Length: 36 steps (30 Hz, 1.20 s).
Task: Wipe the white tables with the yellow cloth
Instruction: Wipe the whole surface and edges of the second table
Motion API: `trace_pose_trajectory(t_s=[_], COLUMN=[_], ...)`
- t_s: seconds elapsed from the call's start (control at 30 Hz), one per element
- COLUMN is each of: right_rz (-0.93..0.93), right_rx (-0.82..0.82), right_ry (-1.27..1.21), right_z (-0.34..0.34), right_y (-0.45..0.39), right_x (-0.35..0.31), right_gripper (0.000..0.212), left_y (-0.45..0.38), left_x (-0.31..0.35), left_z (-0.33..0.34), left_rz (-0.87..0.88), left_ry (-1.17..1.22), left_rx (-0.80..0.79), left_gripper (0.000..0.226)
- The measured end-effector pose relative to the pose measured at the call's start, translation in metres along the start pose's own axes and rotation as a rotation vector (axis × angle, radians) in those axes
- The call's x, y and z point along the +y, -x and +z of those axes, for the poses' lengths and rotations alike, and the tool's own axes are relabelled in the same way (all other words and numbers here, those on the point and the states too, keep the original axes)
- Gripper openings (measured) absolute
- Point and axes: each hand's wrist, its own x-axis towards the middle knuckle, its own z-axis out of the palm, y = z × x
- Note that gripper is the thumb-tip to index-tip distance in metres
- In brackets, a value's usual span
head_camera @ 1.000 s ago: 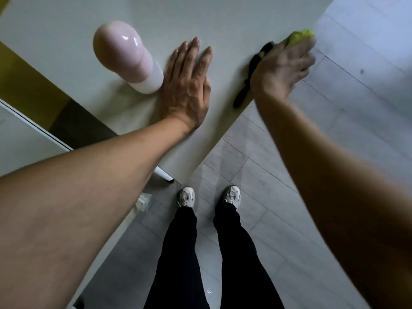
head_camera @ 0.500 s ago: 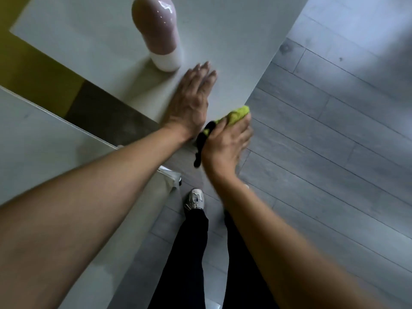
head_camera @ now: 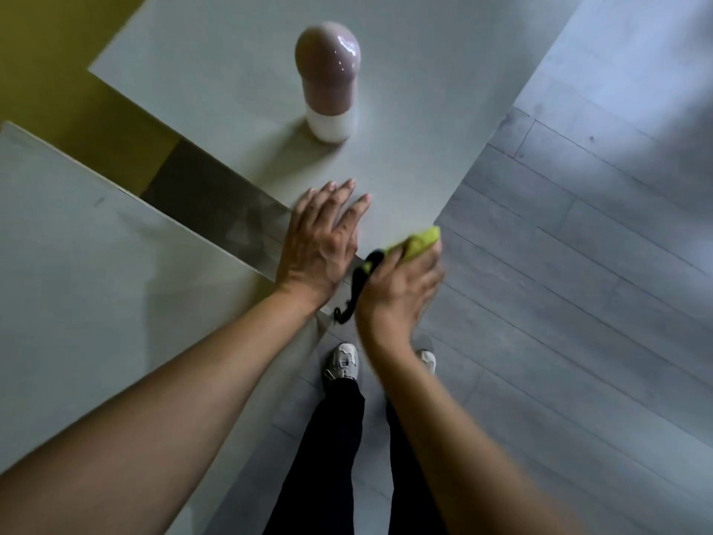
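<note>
Left hand (head_camera: 322, 241): fingers spread flat on near corner of white table (head_camera: 405, 121). Right hand (head_camera: 397, 291): clutches yellow cloth (head_camera: 418, 243) at table's near edge. Pink-topped lamp (head_camera: 329, 81): upright, farther back.

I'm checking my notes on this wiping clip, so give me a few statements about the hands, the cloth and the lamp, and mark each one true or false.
1. The right hand holds the yellow cloth at the near corner of the white table. True.
2. The left hand grips the pink lamp. False: it lies flat on the table, fingers straight, apart from the lamp.
3. The lamp stands upright on the table. True.
4. The cloth lies on the floor beside the shoes. False: it is in the right hand at table height.
5. A black strip hangs from the cloth. True.
</note>
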Motion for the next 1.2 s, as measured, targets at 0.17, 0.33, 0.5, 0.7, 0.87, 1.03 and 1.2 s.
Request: trace_pose_trajectory(t_s=[0.17, 0.33, 0.5, 0.7, 0.87, 1.03, 1.2], right_rz=[-0.14, -0.549, -0.865, -0.915, -0.967, -1.101, -1.235], right_rx=[-0.027, 0.17, 0.095, -0.035, -0.179, -0.284, -0.434], right_ry=[0.075, -0.005, 0.421, 0.626, 0.643, 0.674, 0.668], right_z=[-0.02, -0.056, -0.038, -0.019, -0.032, -0.04, -0.043], right_y=[0.0, -0.058, -0.147, -0.185, -0.202, -0.233, -0.264], right_x=[0.024, -0.021, -0.083, -0.082, -0.087, -0.098, -0.113], right_gripper=[0.059, 0.061, 0.063, 0.07, 0.072, 0.07, 0.07], left_y=[-0.012, -0.059, -0.101, -0.129, -0.165, -0.207, -0.249], left_x=[0.004, -0.007, -0.02, -0.027, -0.032, -0.032, -0.024], left_z=[-0.015, -0.026, -0.021, -0.015, -0.01, 0.0, 0.011], left_rz=[-0.207, -0.545, -0.6, -0.64, -0.685, -0.763, -0.893], left_ry=[0.18, 0.357, 0.302, 0.311, 0.331, 0.316, 0.286], left_rx=[0.056, 0.199, 0.133, 0.151, 0.147, 0.156, 0.174], left_gripper=[0.042, 0.074, 0.077, 0.069, 0.068, 0.069, 0.067])
